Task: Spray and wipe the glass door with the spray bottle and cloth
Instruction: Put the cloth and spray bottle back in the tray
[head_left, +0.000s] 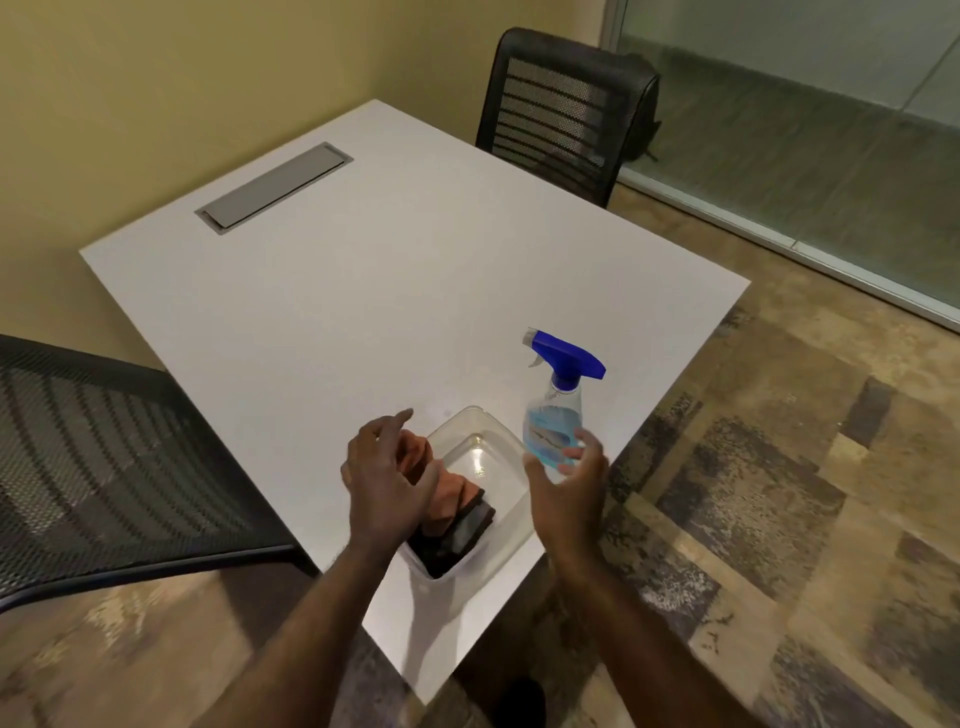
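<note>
A clear spray bottle (556, 415) with blue liquid and a blue trigger head stands upright near the white table's right corner. My right hand (569, 483) hovers open just in front of it, fingers curved around its base without a firm grip. A clear plastic tub (498, 540) sits beside the bottle and holds a folded orange cloth (457, 493) over darker cloths (457, 540). My left hand (384, 478) is over the tub's left side, fingers spread, resting on or just above the orange cloth. The frosted glass wall (810, 156) runs along the far right.
The white table (395, 291) has a grey cable hatch (275, 187) at its far left. One black mesh chair (561, 109) stands at the far side, another (104, 457) at the near left. Patterned carpet (779, 493) lies to the right, between table and glass.
</note>
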